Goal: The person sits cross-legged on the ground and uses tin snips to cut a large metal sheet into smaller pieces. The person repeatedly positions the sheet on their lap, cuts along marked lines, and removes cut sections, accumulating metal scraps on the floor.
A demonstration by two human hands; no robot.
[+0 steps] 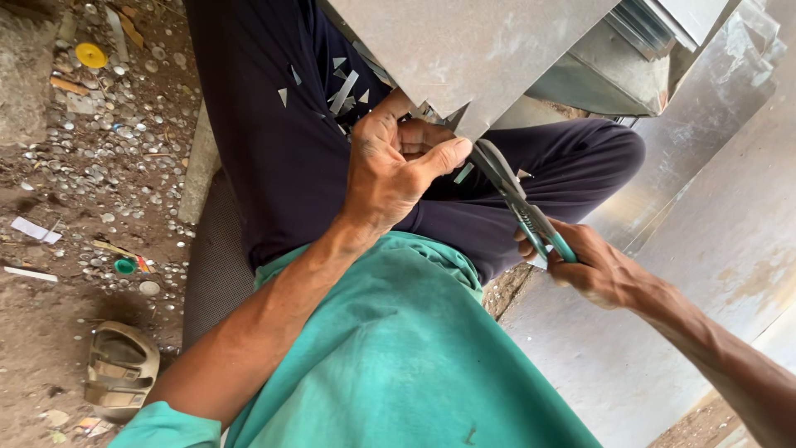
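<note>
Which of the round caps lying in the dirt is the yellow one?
The yellow cap lies at the top left of the ground, by itself among grey discs. The other coloured one, a green cap, sits lower, nearer the sandal.

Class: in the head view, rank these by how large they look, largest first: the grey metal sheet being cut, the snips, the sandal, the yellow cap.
1. Grey metal sheet
2. Snips
3. Sandal, close to the snips, so unsure
4. Yellow cap

left hand (390,170) clenched, right hand (593,265) gripping
</note>
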